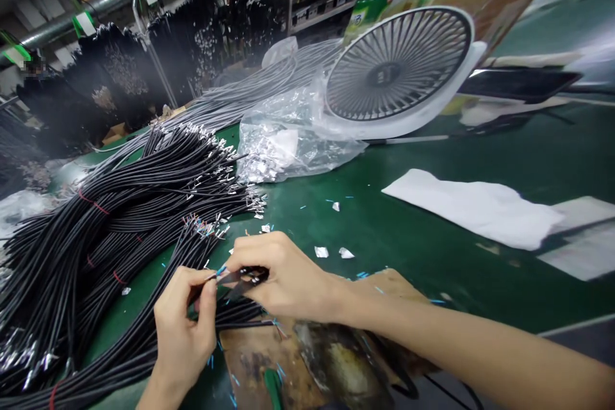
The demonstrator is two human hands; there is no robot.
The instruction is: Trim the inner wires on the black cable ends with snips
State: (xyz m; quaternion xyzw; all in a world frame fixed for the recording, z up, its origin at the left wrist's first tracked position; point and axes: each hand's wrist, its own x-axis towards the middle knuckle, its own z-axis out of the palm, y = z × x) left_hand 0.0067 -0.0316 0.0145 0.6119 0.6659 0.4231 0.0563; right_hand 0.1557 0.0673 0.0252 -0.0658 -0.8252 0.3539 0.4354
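My left hand (185, 320) is closed in a pinch on the end of a black cable, where a short blue wire (221, 270) sticks out. Close against it, my right hand (286, 272) is wrapped round dark scissors (239, 285); their blades lie near the cable end, and whether they touch the wire I cannot tell. The fingertips of the right hand reach the blue wire. Behind both hands lies a bundle of black cables (120, 192) with stripped, silvery ends. Nearer, other cables with coloured wire ends (204, 227) run under my hands.
A round fan (398, 67) stands at the back, beside a clear plastic bag (298, 134) of small silvery pieces. White paper (475, 205) lies to the right. Blue wire scraps and foil bits (321, 252) dot the green table. A stained wooden board (254, 359) carries a green-handled tool (273, 387).
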